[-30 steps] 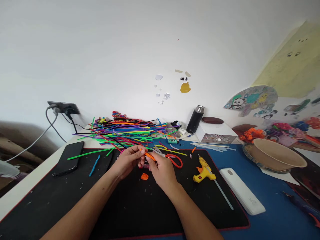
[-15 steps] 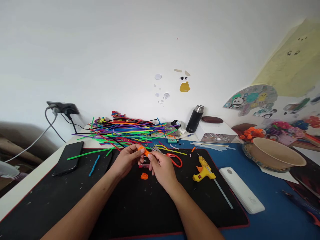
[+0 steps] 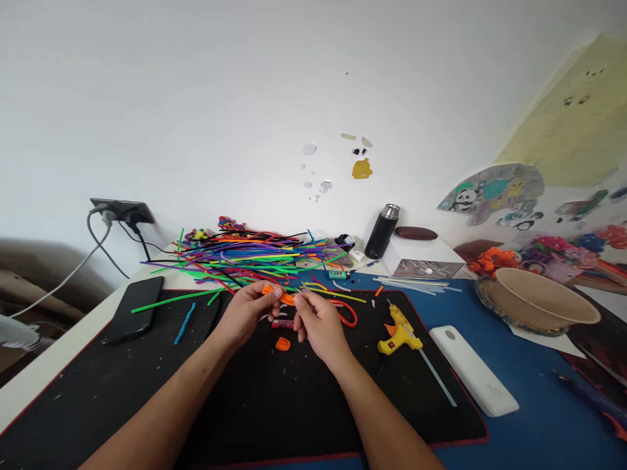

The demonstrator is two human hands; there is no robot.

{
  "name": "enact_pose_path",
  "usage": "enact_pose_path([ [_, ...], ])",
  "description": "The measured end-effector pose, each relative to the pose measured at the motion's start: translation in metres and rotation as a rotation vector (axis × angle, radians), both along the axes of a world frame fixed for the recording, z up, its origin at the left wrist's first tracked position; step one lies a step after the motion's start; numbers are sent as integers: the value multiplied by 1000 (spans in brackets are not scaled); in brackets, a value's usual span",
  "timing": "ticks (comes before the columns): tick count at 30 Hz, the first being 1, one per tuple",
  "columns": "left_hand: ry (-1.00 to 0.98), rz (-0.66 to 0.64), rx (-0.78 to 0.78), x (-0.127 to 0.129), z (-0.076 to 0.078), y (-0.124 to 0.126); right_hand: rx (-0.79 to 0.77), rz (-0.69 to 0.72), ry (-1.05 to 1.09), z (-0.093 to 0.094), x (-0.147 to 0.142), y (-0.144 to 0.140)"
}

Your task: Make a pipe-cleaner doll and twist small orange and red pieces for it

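Above the black mat (image 3: 274,411), an orange pipe cleaner piece (image 3: 286,299) is stretched between my two hands. My left hand (image 3: 245,312) pinches one end between thumb and fingers. The opposite end sits in the fingertips of my right hand (image 3: 321,329). Beneath them a small flat orange coil (image 3: 283,344) lies on the mat. A dark red object like a lighter (image 3: 282,324) shows partly between my hands. Red-handled scissors (image 3: 349,314) lie behind my right hand, partly hidden by it.
Behind my hands spreads a heap of coloured pipe cleaners (image 3: 255,254). A yellow glue gun (image 3: 400,333) and a white power bank (image 3: 473,372) lie to the right. A phone (image 3: 134,310) and a blue twisted piece (image 3: 185,323) are left. A black flask (image 3: 382,232) stands at the back.
My hands have moved slightly apart, the left one going left. The orange piece now lies flatter, with more of it showing between them.
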State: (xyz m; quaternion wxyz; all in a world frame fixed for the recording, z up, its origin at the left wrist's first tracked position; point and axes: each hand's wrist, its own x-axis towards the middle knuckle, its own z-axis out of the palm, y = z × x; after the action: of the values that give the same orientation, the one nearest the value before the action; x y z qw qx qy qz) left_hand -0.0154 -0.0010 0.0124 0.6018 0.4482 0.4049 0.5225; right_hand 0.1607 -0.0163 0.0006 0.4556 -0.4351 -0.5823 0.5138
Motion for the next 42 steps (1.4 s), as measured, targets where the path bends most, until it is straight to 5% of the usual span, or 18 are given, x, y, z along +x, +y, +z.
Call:
enact_pose_path([
  [4,-47,69,-26,-1,5,1,27,-58,-10,-3,1,1],
  [12,26,23,-10,2,5,-1,348,-102,-480,-4,1,-5],
  [42,-2,-13,-14,0,-2,2,495,-95,-670,-6,3,-2],
])
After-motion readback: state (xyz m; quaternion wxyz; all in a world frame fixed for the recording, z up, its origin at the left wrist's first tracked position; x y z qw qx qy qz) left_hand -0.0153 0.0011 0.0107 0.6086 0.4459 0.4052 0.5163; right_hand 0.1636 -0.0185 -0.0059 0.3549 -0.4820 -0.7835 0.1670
